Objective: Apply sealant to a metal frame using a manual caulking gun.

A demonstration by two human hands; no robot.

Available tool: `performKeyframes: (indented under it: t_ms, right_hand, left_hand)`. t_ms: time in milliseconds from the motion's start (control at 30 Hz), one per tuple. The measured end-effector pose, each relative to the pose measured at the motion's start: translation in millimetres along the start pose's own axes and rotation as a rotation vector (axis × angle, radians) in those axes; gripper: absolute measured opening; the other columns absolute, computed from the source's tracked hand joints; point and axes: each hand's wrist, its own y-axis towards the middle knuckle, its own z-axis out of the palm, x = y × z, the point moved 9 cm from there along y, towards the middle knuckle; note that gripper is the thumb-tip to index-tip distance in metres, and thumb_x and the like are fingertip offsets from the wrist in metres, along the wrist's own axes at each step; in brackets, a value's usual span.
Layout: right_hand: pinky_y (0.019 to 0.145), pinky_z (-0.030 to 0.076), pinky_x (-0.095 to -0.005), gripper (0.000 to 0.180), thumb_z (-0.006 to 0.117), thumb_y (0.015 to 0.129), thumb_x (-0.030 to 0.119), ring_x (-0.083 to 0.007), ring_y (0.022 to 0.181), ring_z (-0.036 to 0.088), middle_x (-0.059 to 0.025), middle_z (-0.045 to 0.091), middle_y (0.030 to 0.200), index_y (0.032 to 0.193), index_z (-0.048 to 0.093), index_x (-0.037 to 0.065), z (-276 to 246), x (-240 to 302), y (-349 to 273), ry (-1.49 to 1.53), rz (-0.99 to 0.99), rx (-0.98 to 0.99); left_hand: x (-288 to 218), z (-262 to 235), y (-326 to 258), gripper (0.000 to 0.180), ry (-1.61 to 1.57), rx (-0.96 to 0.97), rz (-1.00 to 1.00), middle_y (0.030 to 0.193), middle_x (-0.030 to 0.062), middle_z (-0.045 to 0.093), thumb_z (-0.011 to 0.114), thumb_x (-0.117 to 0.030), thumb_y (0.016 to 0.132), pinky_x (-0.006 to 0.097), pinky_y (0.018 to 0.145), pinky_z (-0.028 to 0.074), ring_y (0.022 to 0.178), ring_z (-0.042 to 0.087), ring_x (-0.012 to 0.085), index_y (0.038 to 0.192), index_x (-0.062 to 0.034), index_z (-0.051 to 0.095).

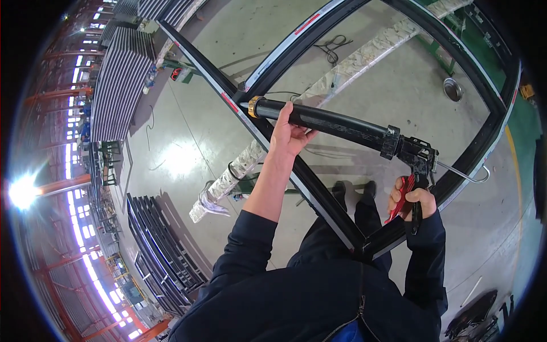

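At the frame's corner joint, my left hand cradles the caulking gun barrel, my right hand squeezing its trigger; steady pressure should keep the bead even.

Grey concrete floor under steel bowl

You've got the caulking gun up — its long barrel is matt black, likely plastic, with a brass-coloured metal collar by the nozzle. The trigger under your right hand is glossy red, and the plunger rod behind it is bare, shiny steel. Your left hand cups the smooth barrel. The frame below looks like dark coated metal, satin sheen — and the floor is polished, glaring concrete.
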Motion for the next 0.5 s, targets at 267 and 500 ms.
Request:
performKeyframes:
  t_ms: [267, 500]
  right_hand:
    - [0.065, 0.053, -0.0463, 0.034, 0.053, 0.064, 0.011, -0.0329, 0.069, 0.06, -0.0115, 0.057, 0.077, 0.096, 0.054, 0.002, -2.5, -2.7, 0.7, 0.018, 0.009, 0.003]
    - [0.065, 0.053, -0.0472, 0.034, 0.053, 0.063, 0.011, -0.0329, 0.069, 0.061, -0.0112, 0.057, 0.077, 0.096, 0.053, 0.002, -6.8, -3.6, 0.6, 0.013, 0.003, 0.0]
  left_hand:
    - [0.6, 2.4, 0.5, 0.037, -0.039, 0.021, -0.014, 0.101, 0.0098, 0.063, 0.068, -0.04, 0.085, 0.058, 0.097, 0.044, 0.1, 0.06, 0.0248, 0.101, -0.0078, 0.057]
    - [4.0, -0.5, 5.9, 0.037, -0.047, 0.035, -0.027, 0.099, 0.01, 0.063, 0.07, -0.039, 0.084, 0.058, 0.096, 0.045, 0.099, 0.06, 0.0246, 0.101, -0.0078, 0.057]
